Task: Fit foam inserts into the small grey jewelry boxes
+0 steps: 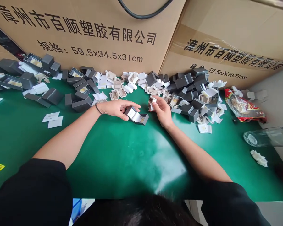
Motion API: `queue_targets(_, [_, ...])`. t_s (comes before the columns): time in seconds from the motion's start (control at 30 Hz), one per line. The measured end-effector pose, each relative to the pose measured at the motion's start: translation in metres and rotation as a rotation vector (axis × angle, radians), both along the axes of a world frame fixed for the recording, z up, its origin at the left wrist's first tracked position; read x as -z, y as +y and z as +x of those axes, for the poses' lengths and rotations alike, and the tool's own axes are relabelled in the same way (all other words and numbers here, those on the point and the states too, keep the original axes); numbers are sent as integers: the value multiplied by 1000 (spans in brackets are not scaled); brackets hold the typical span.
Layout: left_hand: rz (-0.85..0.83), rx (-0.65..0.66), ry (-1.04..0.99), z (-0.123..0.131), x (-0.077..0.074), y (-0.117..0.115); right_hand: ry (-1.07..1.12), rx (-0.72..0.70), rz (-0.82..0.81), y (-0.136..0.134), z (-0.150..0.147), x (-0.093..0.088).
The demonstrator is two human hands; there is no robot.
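Note:
My left hand (116,109) grips a small dark grey hinged jewelry box (141,119) with its lid up and a white lining showing inside. A short gap to the right, my right hand (162,110) pinches a small whitish folded insert (152,101) between thumb and fingers. Beyond the hands lies a loose heap of similar white and beige card inserts (118,84). More dark grey boxes (186,82) are piled just past my right hand, mixed with white scraps. Another group of dark boxes (79,102) lies to the left of my left hand.
Large cardboard cartons (96,40) stand along the back of the green table (113,163). At the right are a red snack bag (245,106), a clear bottle (266,137) on its side and a crumpled tissue (258,158). White paper pieces (53,120) lie at the left.

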State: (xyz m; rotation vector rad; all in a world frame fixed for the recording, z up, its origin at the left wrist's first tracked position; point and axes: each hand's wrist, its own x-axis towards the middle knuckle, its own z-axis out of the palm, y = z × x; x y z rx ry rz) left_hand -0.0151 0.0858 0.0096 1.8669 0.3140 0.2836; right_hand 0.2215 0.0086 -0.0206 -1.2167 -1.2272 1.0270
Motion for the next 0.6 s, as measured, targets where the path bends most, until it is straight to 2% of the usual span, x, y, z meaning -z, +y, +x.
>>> queue_targets(0.1, [-1,-65,-12,3,6,0,12,-18,-6,1,5,0])
queue_targets(0.27, [78,-325,-133,5,14,2,58,-109,-13,5,14,-6])
queue_targets(0.43, [202,-502,-162,9,18,-1,315,-142,-73,24,15,-8])
queue_targets(0.53, [206,-569,-159,11,18,-2,450,-191,-102,39,13,-6])
queue_targets(0.6, [214,-564,-142,10,17,-1,473,-228,-97,46,10,-7])
